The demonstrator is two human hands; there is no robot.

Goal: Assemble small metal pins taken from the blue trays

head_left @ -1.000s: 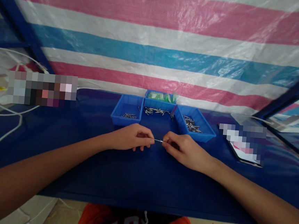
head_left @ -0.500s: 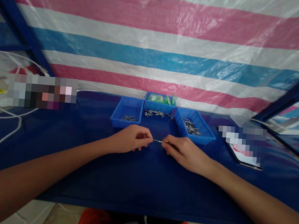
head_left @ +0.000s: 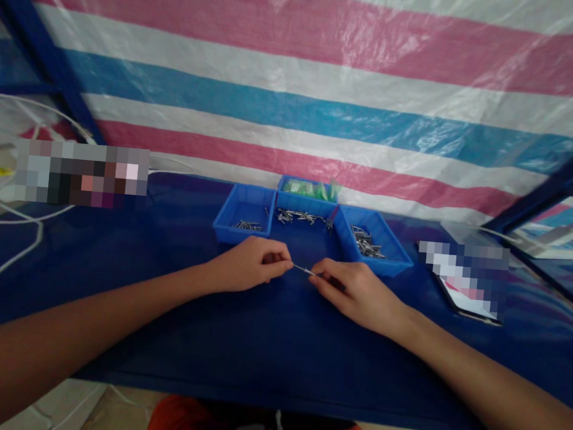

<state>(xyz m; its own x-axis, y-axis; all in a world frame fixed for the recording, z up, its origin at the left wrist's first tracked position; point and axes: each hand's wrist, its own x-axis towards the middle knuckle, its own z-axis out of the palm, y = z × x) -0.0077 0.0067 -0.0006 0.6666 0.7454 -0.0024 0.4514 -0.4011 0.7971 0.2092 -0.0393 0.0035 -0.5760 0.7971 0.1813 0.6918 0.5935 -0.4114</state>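
**Left hand (head_left: 257, 264) and right hand (head_left: 355, 286) share one thin pin (head_left: 304, 269)**

The metal pin is held above the near side of the dark blue surface (head_left: 275, 348), in front of the bins. The left hand pinches one end between thumb and fingers; the right hand grips the other end the same way. A short length shows between the fingertips, slanting slightly down toward the right hand.

Three blue bins stand beyond the hands. The left bin (head_left: 242, 236) holds a small heap of pins, the right bin (head_left: 387, 265) a larger one, and the rear bin (head_left: 304, 206) green and clear packets (head_left: 311, 190). Loose pins (head_left: 306, 218) lie on the surface just before the rear bin, between the other two.

A phone (head_left: 453, 293), partly blurred out, lies right of the right bin. White cables (head_left: 38, 240) run along the far left. A striped sheet (head_left: 301, 42) hangs behind.
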